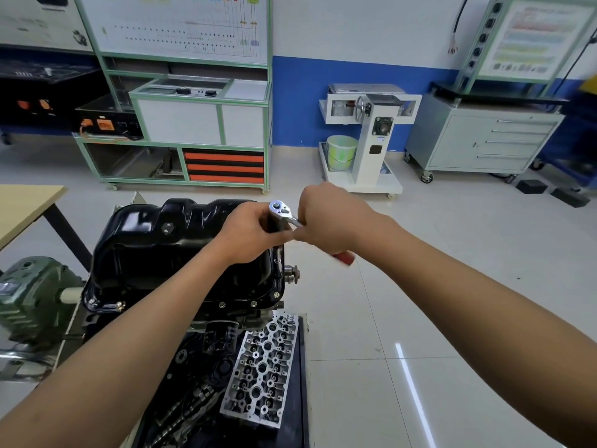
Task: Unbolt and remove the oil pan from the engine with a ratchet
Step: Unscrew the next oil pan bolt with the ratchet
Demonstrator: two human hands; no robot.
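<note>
The glossy black oil pan (155, 250) sits on top of the inverted engine (193, 367), with several bolts showing along its near flange. A chrome ratchet (280, 211) with a red handle stands over the pan's right edge on a long extension that reaches down to the flange. My left hand (248, 234) grips the extension just under the ratchet head. My right hand (332, 221) grips the ratchet handle, whose red end sticks out below my wrist.
A silver cylinder head (261, 373) lies on the stand right of the engine. A green gearbox (35, 295) sits at the left, a wooden table (26, 205) behind it. Green-framed trainer bench (193, 124), white stand (368, 137) and grey drawer cabinet (484, 140) line the far wall.
</note>
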